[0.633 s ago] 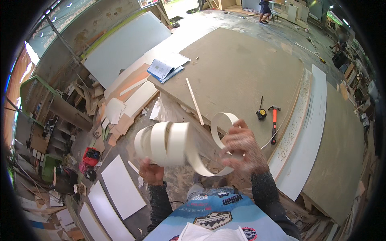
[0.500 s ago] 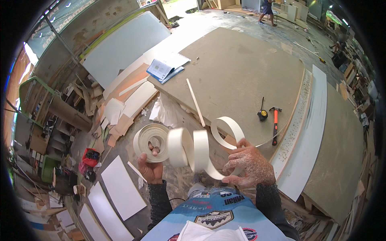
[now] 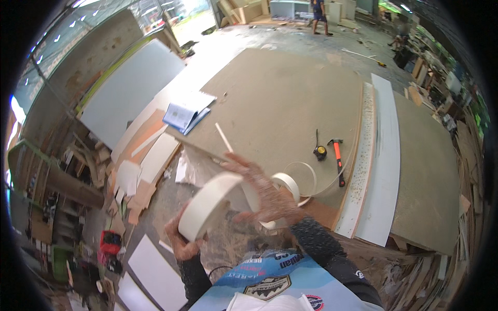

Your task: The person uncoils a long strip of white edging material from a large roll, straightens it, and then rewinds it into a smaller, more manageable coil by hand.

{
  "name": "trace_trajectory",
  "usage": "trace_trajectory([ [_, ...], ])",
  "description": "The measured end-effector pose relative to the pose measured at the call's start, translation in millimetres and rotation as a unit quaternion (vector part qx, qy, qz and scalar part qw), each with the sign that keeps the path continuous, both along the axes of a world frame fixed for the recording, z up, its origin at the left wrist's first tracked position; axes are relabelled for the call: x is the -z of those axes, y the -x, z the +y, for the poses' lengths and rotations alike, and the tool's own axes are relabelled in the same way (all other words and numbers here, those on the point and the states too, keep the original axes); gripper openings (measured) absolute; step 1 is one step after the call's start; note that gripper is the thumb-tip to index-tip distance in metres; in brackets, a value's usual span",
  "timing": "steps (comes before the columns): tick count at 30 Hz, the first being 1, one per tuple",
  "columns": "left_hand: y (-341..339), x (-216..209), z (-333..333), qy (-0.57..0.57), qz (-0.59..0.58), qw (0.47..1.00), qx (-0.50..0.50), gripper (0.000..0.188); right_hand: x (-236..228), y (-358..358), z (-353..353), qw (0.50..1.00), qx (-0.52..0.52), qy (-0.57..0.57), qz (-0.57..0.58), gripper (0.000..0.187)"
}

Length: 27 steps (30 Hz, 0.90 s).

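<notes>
Clock hub = centre of the head view.

Largest: brown-topped board (image 3: 290, 98), from the hub out to 12–1 o'clock. Pale panel (image 3: 132, 90) leans at 10 o'clock; long white panel (image 3: 383, 171) lies at 3 o'clock, its length running roughly 12 to 6.

Roll of cream band (image 3: 207, 202): off the board's near edge, at 7–8 o'clock from the hub, held up between the hands. Its broad outer face arches lengthwise from about 7 o'clock (low end, at the left hand) up to 1 o'clock — a tilted curve, hollow side toward 4–5. A loose coil (image 3: 288, 182) of like band shows just beyond the right hand, at 4–5 o'clock.

Right hand (image 3: 267, 192), 5 o'clock: fingers long and spread, aimed at 10–11, crossing in front of the band (blurred; cannot tell whether they grip it). Left hand (image 3: 182, 239), 7 o'clock: fingers curled about the roll's low end, thumb side partly hidden, hold looks firm.

Smaller items on the board: open booklet (image 3: 179, 117) at 10 o'clock; orange-handled hammer (image 3: 339, 160) at 3, head toward 12, handle toward 6; black-and-yellow tape measure (image 3: 320, 152) just beside it, on its 9 o'clock side.
</notes>
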<state>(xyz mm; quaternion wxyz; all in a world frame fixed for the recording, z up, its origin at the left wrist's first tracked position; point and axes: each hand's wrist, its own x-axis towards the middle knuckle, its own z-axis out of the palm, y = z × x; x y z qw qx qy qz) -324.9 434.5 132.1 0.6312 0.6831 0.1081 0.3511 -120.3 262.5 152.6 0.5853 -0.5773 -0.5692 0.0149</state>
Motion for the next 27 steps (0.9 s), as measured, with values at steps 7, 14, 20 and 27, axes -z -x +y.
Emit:
trace_trajectory([
  [7, -5.0, 8.5, -7.6, 0.086, -0.083, 0.992, 0.046, 0.096, 16.1, 1.1, 34.3, 0.960, -0.219, 0.116, 0.132, 0.070],
  [14, -22.3, 47.3, -8.8, 0.182, -0.110, 0.973, 0.092, 0.101, 54.1, 20.5, 36.1, 0.974, -0.082, 0.091, 0.189, 0.059],
  [20, -30.4, 34.0, 8.4, 0.059, 0.072, 0.978, 0.186, 0.097, 59.4, 23.9, 24.4, 0.989, 0.024, 0.136, 0.044, 0.056],
  [27, -33.4, 11.6, 12.5, -0.222, 0.198, 0.948, 0.112, 0.061, 65.5, 45.0, 39.5, 0.957, 0.092, 0.160, -0.225, 0.058],
])
